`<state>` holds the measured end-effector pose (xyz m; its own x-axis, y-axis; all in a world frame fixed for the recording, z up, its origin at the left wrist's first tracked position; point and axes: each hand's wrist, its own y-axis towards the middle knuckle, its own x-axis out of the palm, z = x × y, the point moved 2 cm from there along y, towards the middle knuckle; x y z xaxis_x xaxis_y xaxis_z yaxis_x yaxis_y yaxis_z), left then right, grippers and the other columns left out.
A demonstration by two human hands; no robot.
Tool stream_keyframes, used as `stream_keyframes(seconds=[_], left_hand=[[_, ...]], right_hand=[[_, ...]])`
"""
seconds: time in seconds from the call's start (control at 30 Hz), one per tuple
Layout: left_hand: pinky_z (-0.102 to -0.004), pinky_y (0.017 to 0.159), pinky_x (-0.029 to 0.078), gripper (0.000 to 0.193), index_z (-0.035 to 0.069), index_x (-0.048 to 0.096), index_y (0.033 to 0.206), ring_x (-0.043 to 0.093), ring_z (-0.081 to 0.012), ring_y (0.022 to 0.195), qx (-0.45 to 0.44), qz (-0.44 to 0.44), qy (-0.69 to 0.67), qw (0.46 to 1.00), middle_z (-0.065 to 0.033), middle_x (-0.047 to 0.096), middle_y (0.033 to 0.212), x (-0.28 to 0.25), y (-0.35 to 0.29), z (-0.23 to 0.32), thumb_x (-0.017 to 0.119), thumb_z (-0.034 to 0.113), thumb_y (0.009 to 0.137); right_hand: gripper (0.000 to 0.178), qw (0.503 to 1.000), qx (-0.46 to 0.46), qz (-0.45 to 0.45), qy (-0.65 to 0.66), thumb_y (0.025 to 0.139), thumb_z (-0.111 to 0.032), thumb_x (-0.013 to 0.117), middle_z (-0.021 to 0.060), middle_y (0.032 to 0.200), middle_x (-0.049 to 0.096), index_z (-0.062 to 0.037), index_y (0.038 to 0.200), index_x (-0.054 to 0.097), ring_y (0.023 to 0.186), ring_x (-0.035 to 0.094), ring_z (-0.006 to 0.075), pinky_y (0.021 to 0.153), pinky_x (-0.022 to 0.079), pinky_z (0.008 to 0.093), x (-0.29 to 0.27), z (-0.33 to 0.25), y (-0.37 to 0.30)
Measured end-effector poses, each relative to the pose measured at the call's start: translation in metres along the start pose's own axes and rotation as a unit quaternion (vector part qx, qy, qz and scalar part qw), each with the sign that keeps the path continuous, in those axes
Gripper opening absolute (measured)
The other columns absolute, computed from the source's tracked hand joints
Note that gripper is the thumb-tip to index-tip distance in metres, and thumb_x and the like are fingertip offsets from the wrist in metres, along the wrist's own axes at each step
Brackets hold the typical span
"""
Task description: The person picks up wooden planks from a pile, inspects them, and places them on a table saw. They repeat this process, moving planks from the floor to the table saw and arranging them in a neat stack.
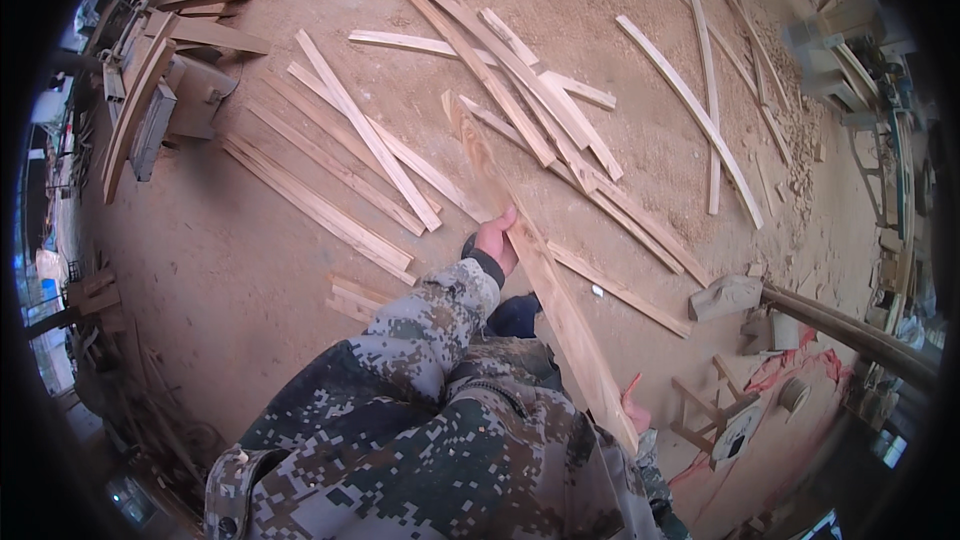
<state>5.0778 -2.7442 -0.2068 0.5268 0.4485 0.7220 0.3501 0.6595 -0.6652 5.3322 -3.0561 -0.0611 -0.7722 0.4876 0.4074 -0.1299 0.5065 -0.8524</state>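
A long wooden board (560,300) runs slantwise in front of my body, its far end over the floor and its near end by my right side. My left hand (497,242) is closed around the board's edge near the middle, thumb on top. At the near end, my right hand (636,414) shows only in part beside the board. A thin orange-red stick (632,382), like a pencil, stands up from its fingers. The board hides most of that hand, so whether it also grips the wood cannot be made out.
Loose wooden strips (500,70) lie crossed over the dusty floor ahead, with more strips (320,210) at the left. A machine with planks (190,90) stands far left. At right are a long pole (850,325), a small wooden frame (715,415) and red sheeting (800,370).
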Motion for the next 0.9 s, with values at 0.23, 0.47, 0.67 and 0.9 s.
stream_keyframes(seconds=[0.23, 0.47, 0.67, 0.9], left_hand=[[-0.046, 0.089, 0.053, 0.025, 0.004, 0.055, 0.112, 0.064, -0.0306, 0.095, 0.078, -0.036, 0.042, 0.995, -0.015, 0.063, 0.101, 0.002, -0.006, 0.019, 0.061, 0.017, 0.092], [-0.0424, 0.071, 0.058, 0.043, 0.004, 0.049, 0.126, 0.066, -0.0255, 0.087, 0.113, 0.129, 0.139, 0.975, -0.0097, 0.062, 0.101, -0.03, -0.012, 0.017, 0.066, 0.012, 0.087], [-0.0388, 0.069, 0.058, 0.03, 0.003, 0.06, 0.115, 0.068, -0.0239, 0.078, 0.159, 0.166, 0.117, 0.966, -0.0086, 0.067, 0.089, -0.094, -0.005, 0.001, 0.066, 0.014, 0.087], [-0.0405, 0.079, 0.059, 0.033, 0.009, 0.061, 0.119, 0.07, -0.0291, 0.088, 0.052, 0.244, -0.065, 0.966, -0.0129, 0.07, 0.098, -0.133, -0.025, 0.013, 0.061, 0.021, 0.089]], right_hand=[[0.075, 0.997, -0.041, -0.065, 0.01, 0.084, -0.039, 0.065, 0.0221, 0.118, 0.063, 0.0103, 0.136, 0.043, 0.099, 0.066, 0.0295, 0.086, 0.053, 0.0393, -0.042, 0.012, -0.012], [0.06, 0.997, -0.014, 0.08, -0.016, 0.084, -0.035, 0.065, 0.0144, 0.099, 0.063, 0.0053, 0.125, 0.049, 0.081, 0.063, 0.0248, 0.076, 0.052, 0.0367, -0.016, -0.018, -0.014], [0.045, 0.987, -0.009, 0.139, -0.077, 0.086, -0.033, 0.063, 0.0093, 0.088, 0.059, 0.0003, 0.114, 0.053, 0.073, 0.06, 0.0214, 0.066, 0.05, 0.0327, -0.001, -0.038, 0.03], [0.03, 0.966, -0.075, 0.127, -0.214, 0.087, -0.031, 0.061, 0.0034, 0.075, 0.055, -0.0056, 0.101, 0.057, 0.063, 0.057, 0.0176, 0.055, 0.047, 0.0281, 0.05, -0.066, 0.11]])
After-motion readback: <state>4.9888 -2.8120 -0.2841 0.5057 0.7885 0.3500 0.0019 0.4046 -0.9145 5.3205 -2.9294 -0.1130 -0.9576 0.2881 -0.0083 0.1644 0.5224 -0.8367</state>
